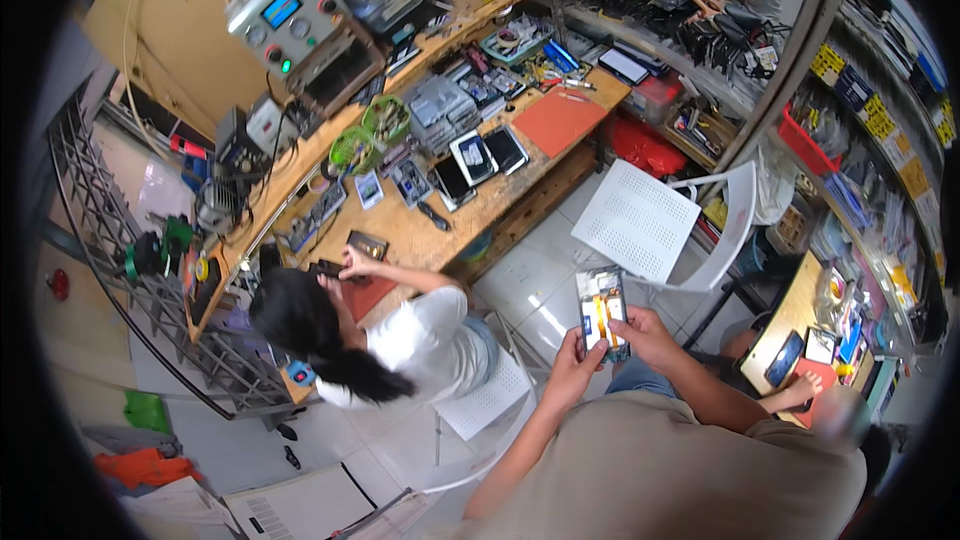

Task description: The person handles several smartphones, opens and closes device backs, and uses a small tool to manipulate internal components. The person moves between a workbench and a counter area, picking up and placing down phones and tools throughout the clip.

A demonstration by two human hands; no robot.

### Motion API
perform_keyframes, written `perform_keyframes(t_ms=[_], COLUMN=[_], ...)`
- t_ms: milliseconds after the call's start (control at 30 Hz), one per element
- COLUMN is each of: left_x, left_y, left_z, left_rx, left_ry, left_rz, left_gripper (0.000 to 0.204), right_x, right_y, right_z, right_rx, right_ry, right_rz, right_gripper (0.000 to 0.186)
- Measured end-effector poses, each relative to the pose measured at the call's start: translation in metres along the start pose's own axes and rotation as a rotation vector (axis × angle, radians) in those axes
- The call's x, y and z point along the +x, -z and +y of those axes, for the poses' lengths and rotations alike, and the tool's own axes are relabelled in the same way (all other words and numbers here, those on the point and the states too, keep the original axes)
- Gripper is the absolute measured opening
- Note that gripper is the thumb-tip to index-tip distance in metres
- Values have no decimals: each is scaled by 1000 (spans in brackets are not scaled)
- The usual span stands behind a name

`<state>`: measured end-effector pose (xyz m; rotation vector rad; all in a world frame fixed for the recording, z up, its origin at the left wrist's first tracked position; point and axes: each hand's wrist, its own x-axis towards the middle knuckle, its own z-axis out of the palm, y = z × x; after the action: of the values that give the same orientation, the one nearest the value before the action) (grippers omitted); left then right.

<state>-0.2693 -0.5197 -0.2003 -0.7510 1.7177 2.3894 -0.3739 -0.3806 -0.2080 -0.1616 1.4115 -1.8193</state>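
Note:
In front of my body I hold up an opened phone [600, 290], its inside facing me, with a white part and orange flex strips showing. My left hand [575, 368] grips its lower left edge, thumb on the face. My right hand [648, 338] closes on its lower right side, with the thumb over the front. Small details of the phone's parts are too blurred to make out. Beyond it stands a white perforated chair [640, 220].
A person in a white shirt [425, 345] works at the long wooden bench [480, 215] on the left. On it lie phones, a screwdriver [433, 216], green baskets [355, 150] and an orange mat [560, 123]. Another person's hand [803, 390] rests at a right-hand table [780, 325].

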Motion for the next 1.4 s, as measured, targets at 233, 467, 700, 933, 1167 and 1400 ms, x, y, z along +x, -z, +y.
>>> perform_keyframes(t_ms=[233,467,700,933,1167,1400], left_x=[60,69,119,168,213,262], left_y=[-29,-20,-16,65,178,203], left_z=[37,62,52,68,103,125], left_rx=[-79,-116,-215,-403,-30,-124], left_ry=[-54,122,108,116,154,185], left_rz=[134,157,140,302,279,153], left_gripper=[27,27,27,26,28,32], right_x=[64,121,155,224,313,368], right_y=[59,57,77,85,65,-5], right_z=[-72,-76,-81,-75,-73,-86], right_rx=[-123,-112,-134,-169,-276,-345], right_ry=[-244,-99,-99,-188,-187,-232], right_rz=[-140,-311,-292,-73,96,-66], right_gripper=[31,16,12,11,12,18])
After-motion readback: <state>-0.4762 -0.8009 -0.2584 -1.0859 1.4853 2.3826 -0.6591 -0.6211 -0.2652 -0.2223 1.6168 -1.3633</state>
